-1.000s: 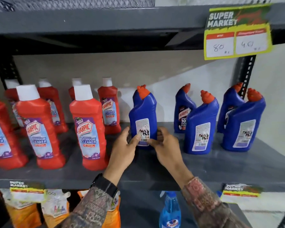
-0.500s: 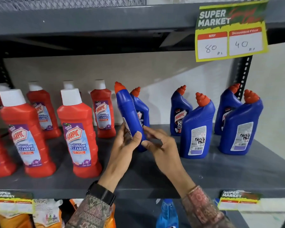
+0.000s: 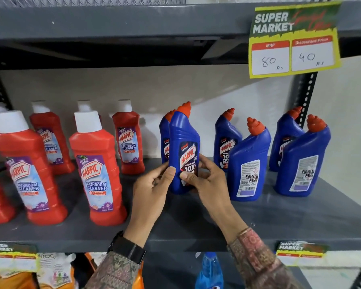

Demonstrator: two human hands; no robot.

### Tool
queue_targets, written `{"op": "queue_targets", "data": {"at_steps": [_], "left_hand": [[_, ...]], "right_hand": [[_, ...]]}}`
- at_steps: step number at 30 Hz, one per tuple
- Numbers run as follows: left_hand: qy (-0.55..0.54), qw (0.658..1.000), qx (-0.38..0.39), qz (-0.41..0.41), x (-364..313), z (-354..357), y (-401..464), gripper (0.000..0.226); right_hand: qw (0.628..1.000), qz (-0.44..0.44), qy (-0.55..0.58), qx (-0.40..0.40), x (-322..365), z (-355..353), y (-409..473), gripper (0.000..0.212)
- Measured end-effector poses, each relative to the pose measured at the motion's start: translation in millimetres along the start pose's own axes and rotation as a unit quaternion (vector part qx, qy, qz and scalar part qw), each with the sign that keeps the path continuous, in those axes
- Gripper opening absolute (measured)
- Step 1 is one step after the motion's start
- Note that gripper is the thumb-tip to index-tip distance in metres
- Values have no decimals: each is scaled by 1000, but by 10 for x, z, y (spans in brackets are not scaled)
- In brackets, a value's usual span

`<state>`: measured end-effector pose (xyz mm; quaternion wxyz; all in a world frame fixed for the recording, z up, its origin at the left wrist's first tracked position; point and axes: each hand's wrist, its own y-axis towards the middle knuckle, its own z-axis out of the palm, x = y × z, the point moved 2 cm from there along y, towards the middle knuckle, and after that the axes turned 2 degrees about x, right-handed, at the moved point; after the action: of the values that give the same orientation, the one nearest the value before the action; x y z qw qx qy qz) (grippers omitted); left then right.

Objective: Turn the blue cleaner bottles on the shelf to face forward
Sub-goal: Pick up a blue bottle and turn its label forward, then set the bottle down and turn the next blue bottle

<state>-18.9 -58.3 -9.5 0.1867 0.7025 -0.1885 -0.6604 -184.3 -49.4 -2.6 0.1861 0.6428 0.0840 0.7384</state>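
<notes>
left hand point(image 3: 152, 190) + right hand point(image 3: 206, 182): both gripping blue bottle point(image 3: 183, 147) | label forward | on shelf point(image 3: 196, 226)

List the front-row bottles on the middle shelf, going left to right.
Red bottle → second red bottle → blue bottle held in both hands, label forward → blue bottle, back label showing → blue bottle, back label showing.

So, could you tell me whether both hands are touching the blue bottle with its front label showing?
Touching. The head view shows the left hand and right hand wrapped around the blue bottle's lower half, thumbs pressed on its label.
</notes>
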Motion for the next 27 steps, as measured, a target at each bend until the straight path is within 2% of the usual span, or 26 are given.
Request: {"op": "queue_targets", "data": {"at_steps": [2, 5, 10, 18, 21, 23, 24, 27], "left_hand": [[-3, 1000, 21, -15, 19, 7, 8, 37], [23, 1000, 8, -1, 24, -10, 22, 32], [61, 998, 9, -23, 61, -34, 42, 43], [115, 988, 10, -106, 254, -51, 65, 40], [122, 987, 27, -102, 205, -50, 23, 39], [123, 989, 14, -76, 128, -39, -27, 47], [130, 990, -17, -48, 70, -54, -69, 52], [158, 964, -167, 132, -219, -55, -255, 46]], "right_hand": [[998, -16, -43, -35, -17, -36, 7, 66], [998, -30, -53, -19, -39, -81, 17, 50], [979, -11, -204, -27, -119, -37, 63, 61], [942, -27, -330, -47, -97, 32, -31, 62], [942, -23, -334, -30, -32, 70, -75, 63], [947, -27, -321, -1, 50, 43, -172, 66], [948, -38, -317, 2, 92, -4, -238, 67], [933, -135, -324, -77, 283, -349, -454, 54]]}}
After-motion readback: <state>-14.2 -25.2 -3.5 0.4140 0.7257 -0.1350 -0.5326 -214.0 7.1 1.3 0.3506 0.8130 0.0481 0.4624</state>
